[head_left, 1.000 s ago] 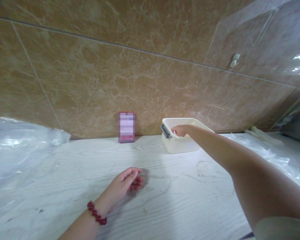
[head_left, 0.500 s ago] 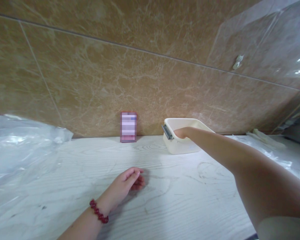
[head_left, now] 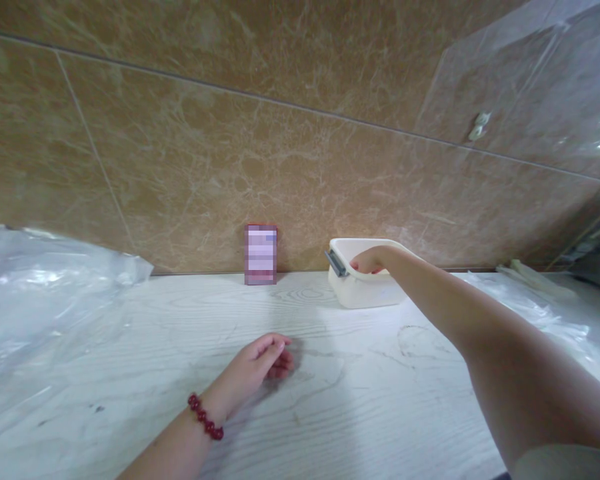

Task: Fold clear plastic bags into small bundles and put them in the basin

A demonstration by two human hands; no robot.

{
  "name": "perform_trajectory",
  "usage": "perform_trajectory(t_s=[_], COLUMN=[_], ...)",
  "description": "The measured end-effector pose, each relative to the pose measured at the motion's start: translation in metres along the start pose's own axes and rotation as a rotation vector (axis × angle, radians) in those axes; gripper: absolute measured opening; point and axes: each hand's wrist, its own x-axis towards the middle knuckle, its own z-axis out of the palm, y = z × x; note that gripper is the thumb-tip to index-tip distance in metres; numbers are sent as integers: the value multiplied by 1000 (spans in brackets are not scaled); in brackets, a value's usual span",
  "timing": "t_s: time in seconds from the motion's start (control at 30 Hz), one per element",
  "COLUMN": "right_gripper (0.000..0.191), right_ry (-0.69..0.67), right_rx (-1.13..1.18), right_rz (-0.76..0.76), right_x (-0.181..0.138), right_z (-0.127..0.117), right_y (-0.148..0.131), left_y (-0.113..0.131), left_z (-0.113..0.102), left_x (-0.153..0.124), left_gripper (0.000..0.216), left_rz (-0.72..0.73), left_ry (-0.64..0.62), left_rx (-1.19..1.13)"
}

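Observation:
My left hand (head_left: 269,357) rests on its side on the pale wood-grain table (head_left: 320,413). Its fingers are loosely bent and slightly apart, with nothing visible in them. A dark red bead bracelet (head_left: 205,417) circles that wrist. Over on the right, my right hand (head_left: 370,259) reaches down inside a cream plastic box (head_left: 365,293) with a grey clip handle (head_left: 335,263) at its left end. The front wall of the box hides most of those fingers, and whatever they may touch is out of sight.
A phone (head_left: 261,255) with a blurred screen leans against the brown marbled tile wall (head_left: 280,167). Clear plastic sheeting (head_left: 55,300) lies at the left. More clear plastic (head_left: 550,320) is beyond my right arm, and a small white hook (head_left: 479,126) is on the wall.
My right hand has risen slightly inside the box, so more of its knuckles show. My left hand keeps its pose on the table. The whole view has shifted a little.

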Motion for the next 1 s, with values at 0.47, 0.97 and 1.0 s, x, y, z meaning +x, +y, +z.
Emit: perform_trajectory(t_s=[0.47,0.97,1.0], right_gripper=[19,27,25], right_ry=[705,603,571], right_rx=[61,539,560], right_rz=[-114,-397,-416], right_x=[-64,-89,-86], right_z=[3,129,138], right_y=[-14,-118,-126], left_y=[2,1,0], left_z=[2,5,3], left_x=[0,3,5], left_gripper=[27,32,32], left_rz=[10,78,89], left_ry=[20,59,65], left_rx=[-57,-58,-42])
